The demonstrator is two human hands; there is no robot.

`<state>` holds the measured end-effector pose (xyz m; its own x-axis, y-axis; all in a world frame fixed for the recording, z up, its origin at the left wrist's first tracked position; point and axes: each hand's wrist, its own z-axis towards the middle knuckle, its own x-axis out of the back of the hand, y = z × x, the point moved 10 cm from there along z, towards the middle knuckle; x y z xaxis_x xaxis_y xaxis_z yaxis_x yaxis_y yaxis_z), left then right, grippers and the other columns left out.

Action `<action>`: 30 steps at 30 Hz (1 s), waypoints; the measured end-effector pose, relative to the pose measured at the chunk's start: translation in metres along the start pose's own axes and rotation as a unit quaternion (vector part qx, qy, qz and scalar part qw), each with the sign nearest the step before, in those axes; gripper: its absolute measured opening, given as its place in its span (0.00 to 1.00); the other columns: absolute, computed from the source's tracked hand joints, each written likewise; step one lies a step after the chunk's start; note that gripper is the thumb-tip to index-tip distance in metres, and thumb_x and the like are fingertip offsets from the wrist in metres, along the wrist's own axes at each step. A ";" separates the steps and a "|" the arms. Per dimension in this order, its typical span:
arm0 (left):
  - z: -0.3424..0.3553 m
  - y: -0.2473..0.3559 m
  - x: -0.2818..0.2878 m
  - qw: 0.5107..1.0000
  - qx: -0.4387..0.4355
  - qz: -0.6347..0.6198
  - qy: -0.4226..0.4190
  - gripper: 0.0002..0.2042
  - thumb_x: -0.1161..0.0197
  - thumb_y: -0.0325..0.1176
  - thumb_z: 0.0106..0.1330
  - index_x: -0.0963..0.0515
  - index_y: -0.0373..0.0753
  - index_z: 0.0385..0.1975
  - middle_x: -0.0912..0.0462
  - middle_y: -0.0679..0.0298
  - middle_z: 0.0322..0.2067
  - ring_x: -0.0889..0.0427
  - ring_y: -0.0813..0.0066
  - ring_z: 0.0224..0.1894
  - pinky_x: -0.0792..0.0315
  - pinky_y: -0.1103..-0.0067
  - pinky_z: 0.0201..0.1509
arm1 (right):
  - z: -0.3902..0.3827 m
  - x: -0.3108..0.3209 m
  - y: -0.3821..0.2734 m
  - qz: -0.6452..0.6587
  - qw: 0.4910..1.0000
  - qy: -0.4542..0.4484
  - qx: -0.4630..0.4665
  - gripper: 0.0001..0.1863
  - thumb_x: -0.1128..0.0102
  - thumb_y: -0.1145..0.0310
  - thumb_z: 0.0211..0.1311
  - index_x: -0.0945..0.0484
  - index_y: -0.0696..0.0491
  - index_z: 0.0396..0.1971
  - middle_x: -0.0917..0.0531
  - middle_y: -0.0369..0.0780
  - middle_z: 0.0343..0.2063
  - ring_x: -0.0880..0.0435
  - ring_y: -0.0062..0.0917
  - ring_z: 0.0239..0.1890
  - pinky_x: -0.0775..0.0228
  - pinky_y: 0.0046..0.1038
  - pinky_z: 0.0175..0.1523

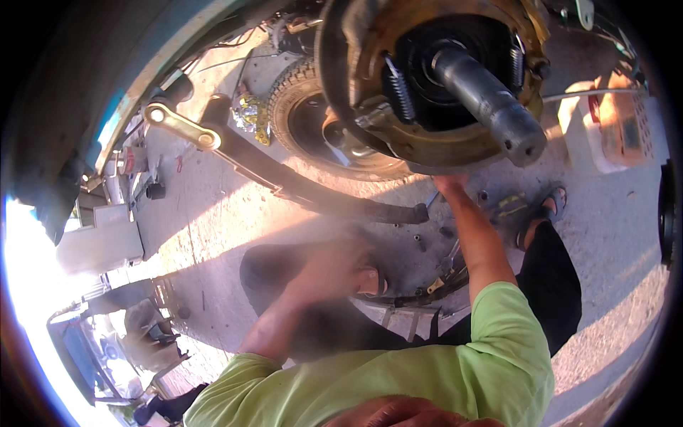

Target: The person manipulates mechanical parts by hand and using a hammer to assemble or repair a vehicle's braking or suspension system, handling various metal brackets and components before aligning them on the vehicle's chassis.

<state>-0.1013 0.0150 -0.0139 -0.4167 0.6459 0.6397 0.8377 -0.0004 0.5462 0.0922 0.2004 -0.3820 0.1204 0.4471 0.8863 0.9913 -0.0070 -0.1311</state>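
Observation:
A drum brake assembly (341, 78) with brown curved shoes, coil springs and a dark axle shaft (491, 103) fills the upper middle. My right hand (448, 183) reaches up to its lower edge; the fingers are hidden behind it. Just left of that hand is the end of a leaf spring (313, 199), which slopes up leftward to a metal shackle (181, 127). Over my bent left leg, my left hand (345, 262) lies low and apart from the brake. Haze and blur smear its fingers, so any held thing cannot be made out.
A tyre (292, 135) lies on the concrete behind the brake. Nuts and small parts (417, 238) are scattered between my feet, near a dark curved piece (448, 285). A white container (601, 132) stands at right. Vehicle bodywork (92, 92) overhangs the upper left.

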 end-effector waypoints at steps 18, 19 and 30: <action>-0.033 0.007 -0.001 0.988 -0.105 0.009 0.109 0.23 0.34 0.43 0.56 0.25 0.40 0.50 0.20 0.52 0.46 0.20 0.51 0.49 0.26 0.58 0.49 | -0.024 -0.010 0.050 -0.169 0.937 0.090 0.292 0.09 0.39 0.64 0.55 0.13 0.50 0.29 0.14 0.45 0.30 0.14 0.41 0.37 0.23 0.42 0.39; -0.042 0.007 -0.001 0.984 -0.116 -0.005 0.133 0.22 0.34 0.43 0.55 0.24 0.39 0.48 0.18 0.52 0.43 0.19 0.50 0.47 0.26 0.57 0.48 | -0.026 -0.040 0.056 -0.320 0.852 0.015 0.415 0.08 0.39 0.65 0.54 0.13 0.49 0.27 0.14 0.44 0.28 0.14 0.41 0.36 0.24 0.41 0.38; -0.078 -0.037 0.026 0.976 -0.074 -0.033 0.204 0.21 0.34 0.42 0.52 0.19 0.42 0.45 0.16 0.52 0.38 0.18 0.50 0.45 0.26 0.59 0.48 | -0.094 0.112 0.072 -0.119 0.933 -0.102 0.325 0.08 0.38 0.67 0.44 0.15 0.55 0.17 0.16 0.49 0.20 0.13 0.38 0.25 0.23 0.39 0.35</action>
<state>-0.1705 -0.0275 0.0250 -0.5992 0.2902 0.7461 0.7566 -0.0993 0.6463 0.1821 0.1659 -0.2503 -0.1769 0.5278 0.8308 0.7397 0.6281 -0.2415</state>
